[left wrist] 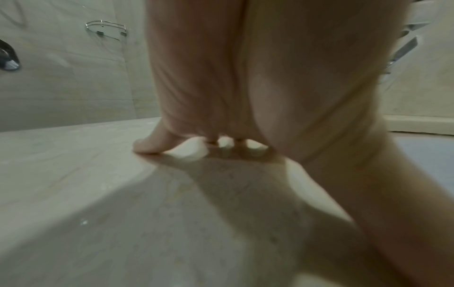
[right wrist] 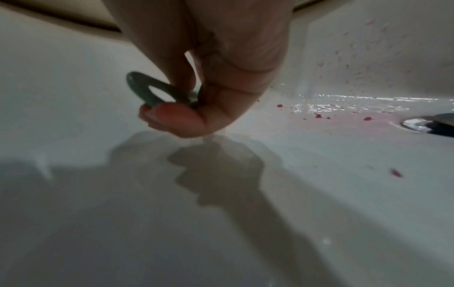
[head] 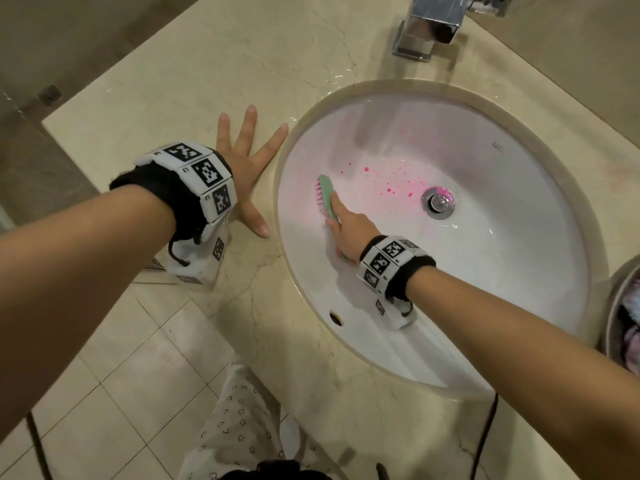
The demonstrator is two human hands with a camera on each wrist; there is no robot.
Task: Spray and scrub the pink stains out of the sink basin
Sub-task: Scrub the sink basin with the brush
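A white oval sink basin [head: 502, 271] is set into a beige marble counter [head: 194, 81]. Pink stains [head: 398, 188] speckle the basin left of the metal drain [head: 439, 201]; the same pink stains [right wrist: 319, 116] and drain [right wrist: 432, 123] show in the right wrist view. My right hand [head: 349, 226] grips a mint-green scrub brush [head: 325, 195] with pink bristles, pressed to the basin's left wall. Its green handle loop [right wrist: 147, 91] shows in my fingers. My left hand [head: 246, 161] lies flat with fingers spread on the counter, left of the sink; my left hand [left wrist: 245, 87] fills the wrist view.
A chrome faucet [head: 429, 26] stands behind the basin. An overflow hole [head: 335, 318] sits in the near wall. A round container [head: 623, 313] with cloths is at the right edge. The tiled floor [head: 121, 393] and a black cable [head: 485, 438] lie below the counter edge.
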